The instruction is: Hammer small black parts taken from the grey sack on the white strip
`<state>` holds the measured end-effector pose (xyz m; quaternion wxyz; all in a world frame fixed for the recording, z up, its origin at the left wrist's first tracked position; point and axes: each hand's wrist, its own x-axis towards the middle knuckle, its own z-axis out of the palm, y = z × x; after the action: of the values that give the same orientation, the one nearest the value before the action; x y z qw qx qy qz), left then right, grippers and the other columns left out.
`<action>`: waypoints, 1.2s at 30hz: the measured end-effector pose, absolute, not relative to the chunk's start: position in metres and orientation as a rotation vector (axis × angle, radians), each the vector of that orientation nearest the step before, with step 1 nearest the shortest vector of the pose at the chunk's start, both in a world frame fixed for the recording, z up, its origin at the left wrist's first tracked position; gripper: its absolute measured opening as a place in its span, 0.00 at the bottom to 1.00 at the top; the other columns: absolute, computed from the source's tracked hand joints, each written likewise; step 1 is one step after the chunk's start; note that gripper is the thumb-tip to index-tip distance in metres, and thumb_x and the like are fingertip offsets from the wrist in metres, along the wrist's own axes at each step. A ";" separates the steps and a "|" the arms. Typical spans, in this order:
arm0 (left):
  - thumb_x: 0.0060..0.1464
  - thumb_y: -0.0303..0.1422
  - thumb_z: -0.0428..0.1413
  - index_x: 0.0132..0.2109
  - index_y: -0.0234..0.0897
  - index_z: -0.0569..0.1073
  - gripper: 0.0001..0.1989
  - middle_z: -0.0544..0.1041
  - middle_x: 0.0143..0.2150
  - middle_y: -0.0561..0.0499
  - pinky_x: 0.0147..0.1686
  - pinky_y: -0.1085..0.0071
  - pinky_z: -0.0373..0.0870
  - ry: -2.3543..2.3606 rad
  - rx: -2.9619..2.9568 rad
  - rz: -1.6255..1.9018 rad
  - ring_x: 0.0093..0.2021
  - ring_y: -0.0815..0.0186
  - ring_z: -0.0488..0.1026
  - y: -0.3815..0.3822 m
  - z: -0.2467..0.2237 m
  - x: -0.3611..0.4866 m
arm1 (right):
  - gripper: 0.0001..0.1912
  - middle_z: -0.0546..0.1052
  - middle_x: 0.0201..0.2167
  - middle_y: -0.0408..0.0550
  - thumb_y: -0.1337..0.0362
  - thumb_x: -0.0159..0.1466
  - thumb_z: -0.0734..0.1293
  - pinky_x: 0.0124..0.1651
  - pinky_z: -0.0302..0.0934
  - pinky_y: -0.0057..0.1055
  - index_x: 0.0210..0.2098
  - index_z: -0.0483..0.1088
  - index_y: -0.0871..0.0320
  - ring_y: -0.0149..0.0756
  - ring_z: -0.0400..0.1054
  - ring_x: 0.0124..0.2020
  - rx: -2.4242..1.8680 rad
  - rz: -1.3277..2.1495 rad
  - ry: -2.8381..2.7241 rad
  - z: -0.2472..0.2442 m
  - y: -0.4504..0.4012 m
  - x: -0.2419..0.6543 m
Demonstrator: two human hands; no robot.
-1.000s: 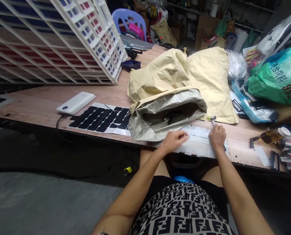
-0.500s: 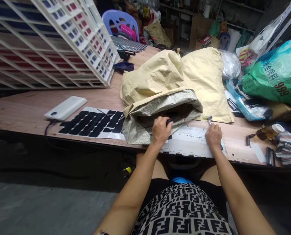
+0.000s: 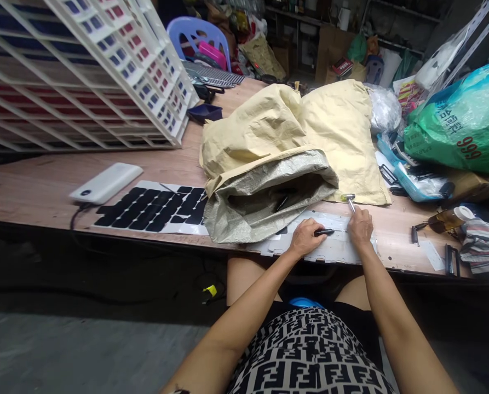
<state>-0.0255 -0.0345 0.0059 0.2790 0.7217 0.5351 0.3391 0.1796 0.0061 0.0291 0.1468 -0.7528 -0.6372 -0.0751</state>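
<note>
My left hand (image 3: 307,236) is closed, pinching a small black elongated piece (image 3: 324,232) above a flat white board (image 3: 330,253) at the table's front edge. Close by on the right, my right hand (image 3: 360,225) is wrapped round a small hammer (image 3: 352,206); its head points away from me and has a yellowish end. A tan paper sack (image 3: 252,134) lies behind my left hand, its grey woven mouth gaping towards me. Inside that mouth another black piece (image 3: 282,202) shows; deeper contents are in shadow.
To the left lie a sheet of black shapes (image 3: 145,209) and a white power bank (image 3: 107,182) with a cable. A white plastic crate (image 3: 178,123) stands behind them. A green bag (image 3: 445,131), a blue tray (image 3: 419,186) and a brown bottle (image 3: 443,220) crowd the right.
My left hand has come out of the sack's mouth and moved right, carrying the black piece over the white board. My right hand stays in place with the hammer.
</note>
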 end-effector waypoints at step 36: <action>0.54 0.31 0.62 0.42 0.39 0.78 0.08 0.75 0.39 0.50 0.48 0.64 0.67 1.435 1.950 0.935 0.44 0.60 0.70 -0.033 0.008 -0.023 | 0.19 0.76 0.43 0.52 0.62 0.69 0.58 0.50 0.67 0.37 0.55 0.72 0.57 0.39 0.71 0.44 -1.607 0.353 -1.877 0.049 -0.098 0.160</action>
<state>-0.0229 -0.0328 0.0079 0.2697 0.7234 0.5325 0.3470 0.1596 -0.0981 0.0487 0.3172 -0.6106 -0.7131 0.1340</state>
